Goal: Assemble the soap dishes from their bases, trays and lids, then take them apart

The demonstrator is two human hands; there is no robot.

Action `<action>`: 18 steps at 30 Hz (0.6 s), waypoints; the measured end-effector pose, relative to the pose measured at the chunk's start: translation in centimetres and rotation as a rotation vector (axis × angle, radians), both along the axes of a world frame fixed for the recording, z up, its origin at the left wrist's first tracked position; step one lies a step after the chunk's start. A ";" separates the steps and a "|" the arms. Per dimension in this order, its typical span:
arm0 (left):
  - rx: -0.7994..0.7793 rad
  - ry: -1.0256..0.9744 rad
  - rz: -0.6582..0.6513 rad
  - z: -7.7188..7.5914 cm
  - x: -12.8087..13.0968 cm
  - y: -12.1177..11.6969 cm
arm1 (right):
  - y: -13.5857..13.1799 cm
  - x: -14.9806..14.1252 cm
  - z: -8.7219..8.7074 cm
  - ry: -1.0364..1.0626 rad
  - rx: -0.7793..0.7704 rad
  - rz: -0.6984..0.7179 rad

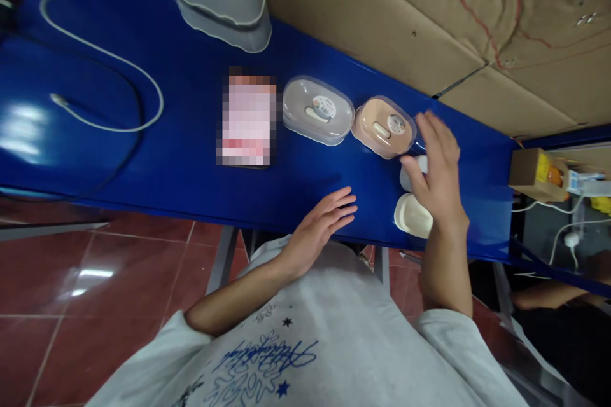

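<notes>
My right hand (440, 168) is beside the right end of a peach oval box with a clear lid (375, 119), thumb and fingers apart. Whether its fingertips touch that box I cannot tell. Under and beside this hand are a small pale grey container (409, 179) and a cream oval container (411, 215), both partly covered by it. My left hand (324, 222) hovers near the table's front edge, fingers stretched out and holding nothing. A grey oval box with a clear lid (305, 96) stands end to end with the peach one. Both lids carry a round label and a small handle.
Stacked clear-grey covers (224, 19) stand at the back left of the blue table (191, 184). A blurred-out pink item (248, 116) lies left of the boxes. A white cable (119, 63) curls at far left. At right are a cardboard box (532, 177) and another person's arm (548, 296).
</notes>
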State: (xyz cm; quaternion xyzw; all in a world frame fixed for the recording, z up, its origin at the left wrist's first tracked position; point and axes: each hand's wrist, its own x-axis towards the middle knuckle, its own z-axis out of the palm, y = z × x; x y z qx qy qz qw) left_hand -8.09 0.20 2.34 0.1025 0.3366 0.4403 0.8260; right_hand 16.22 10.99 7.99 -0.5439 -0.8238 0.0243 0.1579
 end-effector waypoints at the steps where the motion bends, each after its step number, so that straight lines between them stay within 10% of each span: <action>1: 0.000 0.000 -0.005 0.0 0.0 0.1 | -1.8 0.8 0.4 0.046 0.002 -0.010; 9: -0.016 0.007 -0.043 0.1 0.3 1.2 | -14.9 5.6 -2.8 -0.064 -0.182 -0.139; 18: -0.110 -0.169 -0.112 -0.5 1.6 0.3 | -13.5 -3.4 -2.8 0.294 -0.200 0.126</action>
